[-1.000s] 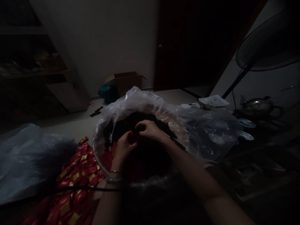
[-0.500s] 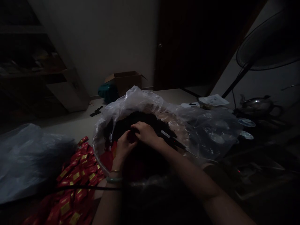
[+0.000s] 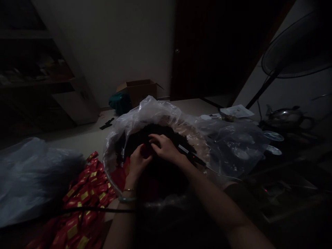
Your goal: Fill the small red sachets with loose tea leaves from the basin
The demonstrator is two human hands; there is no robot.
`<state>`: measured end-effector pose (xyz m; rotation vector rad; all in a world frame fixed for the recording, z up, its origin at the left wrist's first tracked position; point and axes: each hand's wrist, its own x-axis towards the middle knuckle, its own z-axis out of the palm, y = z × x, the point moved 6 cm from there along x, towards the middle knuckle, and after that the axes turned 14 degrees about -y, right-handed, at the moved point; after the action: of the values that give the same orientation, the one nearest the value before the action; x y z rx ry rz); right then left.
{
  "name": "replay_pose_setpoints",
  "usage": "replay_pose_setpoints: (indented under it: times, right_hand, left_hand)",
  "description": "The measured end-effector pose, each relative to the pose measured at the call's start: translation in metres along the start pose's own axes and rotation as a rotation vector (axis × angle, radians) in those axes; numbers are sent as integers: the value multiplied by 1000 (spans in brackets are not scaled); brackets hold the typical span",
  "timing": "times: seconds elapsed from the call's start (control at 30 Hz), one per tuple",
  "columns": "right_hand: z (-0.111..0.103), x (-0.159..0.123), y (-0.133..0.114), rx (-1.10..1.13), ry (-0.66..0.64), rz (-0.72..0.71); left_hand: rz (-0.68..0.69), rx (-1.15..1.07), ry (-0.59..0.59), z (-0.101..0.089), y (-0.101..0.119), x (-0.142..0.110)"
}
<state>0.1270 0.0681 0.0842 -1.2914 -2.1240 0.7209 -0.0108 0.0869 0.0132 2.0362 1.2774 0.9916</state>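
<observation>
Both hands meet over a large clear plastic bag (image 3: pixel 155 110) holding a dark loose heap (image 3: pixel 140 136). My left hand (image 3: pixel 137 162), with bracelets at the wrist, is curled around a small red packet (image 3: pixel 145 151). My right hand (image 3: pixel 166 148) sits just beside it, fingers bent down onto the same packet's top. The scene is very dim, so the packet's details are hard to make out.
A pile of several red and gold packets (image 3: pixel 83 197) lies at lower left, next to a pale plastic bag (image 3: pixel 28 173). More clear plastic (image 3: pixel 233 145) spreads right. A fan (image 3: pixel 293 48), a kettle (image 3: pixel 285 117), a cardboard box (image 3: pixel 137 90) and shelves (image 3: pixel 38 72) stand around.
My right hand dipped toward the dark heap and has come back slightly right, fingers still at the packet. My left hand stayed almost still.
</observation>
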Motion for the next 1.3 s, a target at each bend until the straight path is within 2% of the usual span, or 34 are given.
replay_pose_setpoints:
  times: [0.13,0.3,0.43,0.5,0.6,0.67,0.77,0.87,0.97,1.03,1.17,1.3]
  right_hand:
    - [15,-4,3,-207,-138,32]
    - [16,-6,3,-195,56,-34]
    - [31,-4,9,-262,-11,-8]
    - [27,-6,12,-202,70,-1]
    - [12,-17,16,-11,289,-59]
    - [7,-26,22,106,369,-73]
    - [14,-33,26,154,292,-101]
    - [28,-35,25,97,162,-122]
    - [35,-34,24,15,118,-94]
    - [31,-34,23,-6,150,-95]
    - [11,-34,22,52,274,-106]
    - [-6,-29,22,65,208,-90]
  left_hand:
    - [-13,23,6,0,-1,0]
    - [6,19,-9,1,-2,1]
    - [-2,34,-12,2,-4,1]
    - [-8,18,1,2,-3,1]
    - [-11,-65,23,-1,3,-1]
    - [-6,-149,31,-2,8,-2]
    - [18,-225,21,-1,13,-3]
    - [44,-208,-11,5,13,-4]
    - [62,-161,-22,9,11,-3]
    - [63,-145,-19,11,12,-3]
    - [-4,-200,-19,6,13,-3]
    - [-90,-495,-243,11,16,-3]
